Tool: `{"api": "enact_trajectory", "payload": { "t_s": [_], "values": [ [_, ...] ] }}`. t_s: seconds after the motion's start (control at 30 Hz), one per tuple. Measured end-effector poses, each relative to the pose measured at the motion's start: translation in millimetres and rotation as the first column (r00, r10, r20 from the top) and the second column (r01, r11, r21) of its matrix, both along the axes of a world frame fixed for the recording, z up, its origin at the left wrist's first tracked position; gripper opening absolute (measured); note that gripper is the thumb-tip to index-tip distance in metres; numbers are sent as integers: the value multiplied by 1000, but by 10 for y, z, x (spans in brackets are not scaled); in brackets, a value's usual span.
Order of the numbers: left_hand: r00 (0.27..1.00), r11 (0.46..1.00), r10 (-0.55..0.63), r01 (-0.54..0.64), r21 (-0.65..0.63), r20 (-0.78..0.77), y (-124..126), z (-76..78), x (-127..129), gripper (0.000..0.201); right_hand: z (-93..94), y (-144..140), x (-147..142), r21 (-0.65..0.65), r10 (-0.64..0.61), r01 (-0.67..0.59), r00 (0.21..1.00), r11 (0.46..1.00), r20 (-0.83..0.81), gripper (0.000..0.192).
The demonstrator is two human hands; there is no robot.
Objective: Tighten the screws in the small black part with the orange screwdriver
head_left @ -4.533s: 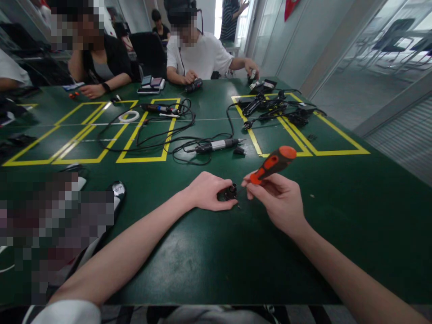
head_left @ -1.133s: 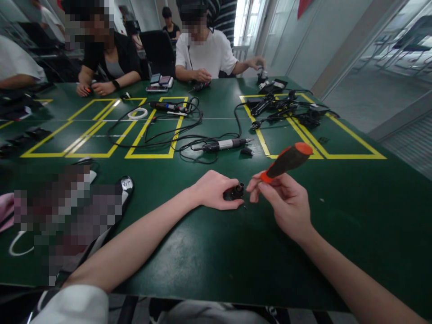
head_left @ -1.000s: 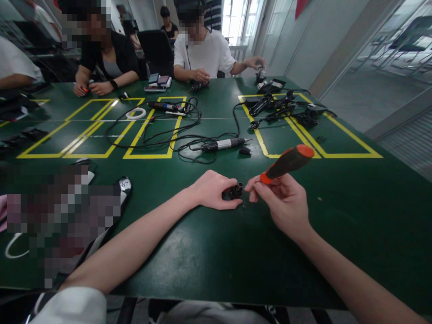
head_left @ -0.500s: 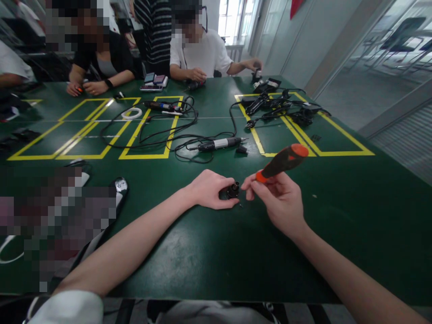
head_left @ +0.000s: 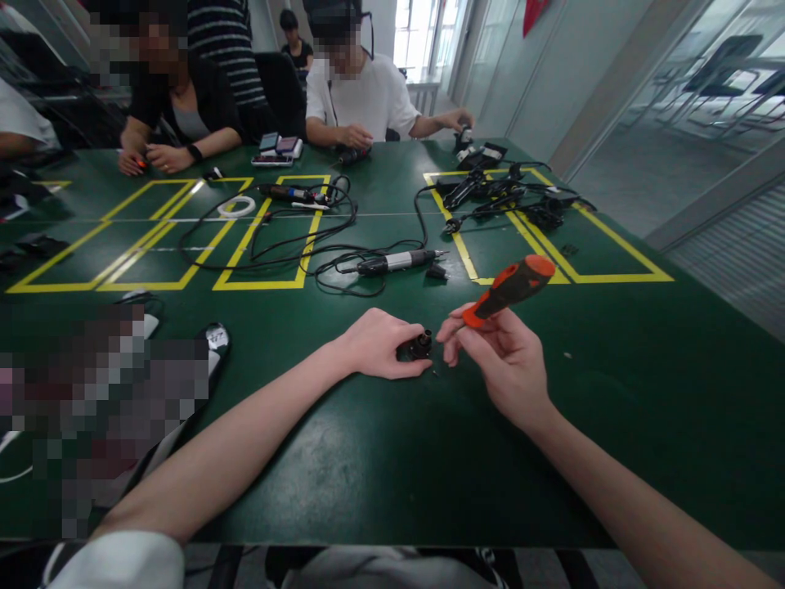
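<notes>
Left hand (head_left: 383, 345) gripping a black part (head_left: 419, 348), centre of frame. Right hand (head_left: 509, 364) grasping orange-and-black screwdriver (head_left: 512, 288), right of centre, handle slanting up-right (can't make out the tip from here). Small bit (head_left: 435, 374) on green table (head_left: 392, 466), just below part.

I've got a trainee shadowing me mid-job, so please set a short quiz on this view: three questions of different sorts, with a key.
1. Multiple choice: what does the right hand hold?
A) a white ring
B) an orange-and-black screwdriver
C) a power plug

2. True or false: the left hand holds a dark part.

3. Which lies farther across the green table: the dark part or the silver-and-black tool?

Key: 1. B. 2. True. 3. The silver-and-black tool.
</notes>
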State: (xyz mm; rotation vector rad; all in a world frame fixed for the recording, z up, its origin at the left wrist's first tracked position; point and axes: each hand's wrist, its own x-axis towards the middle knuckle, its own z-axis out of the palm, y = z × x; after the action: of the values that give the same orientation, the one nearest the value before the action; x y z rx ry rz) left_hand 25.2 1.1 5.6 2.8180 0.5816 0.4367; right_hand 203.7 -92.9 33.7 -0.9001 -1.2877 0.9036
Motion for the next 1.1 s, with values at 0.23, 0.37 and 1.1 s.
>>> {"api": "enact_trajectory", "payload": {
  "t_s": [0.23, 0.37, 1.1],
  "values": [
    [1000, 1000, -7, 7, -29, -22, 3, 9, -1, 32, 14, -7, 16, -11, -56, 57, 997, 998, 51, 24],
    [999, 1000, -11, 10, -21, -34, 3, 11, 3, 31, 30, 0, 20, -12, -36, 37, 997, 999, 61, 20],
    [1000, 1000, -3, 2, -30, -19, -13, 15, 2, 30, 37, -18, -11, -12, -21, 21, 999, 1000, 48, 25]
  ]
}}
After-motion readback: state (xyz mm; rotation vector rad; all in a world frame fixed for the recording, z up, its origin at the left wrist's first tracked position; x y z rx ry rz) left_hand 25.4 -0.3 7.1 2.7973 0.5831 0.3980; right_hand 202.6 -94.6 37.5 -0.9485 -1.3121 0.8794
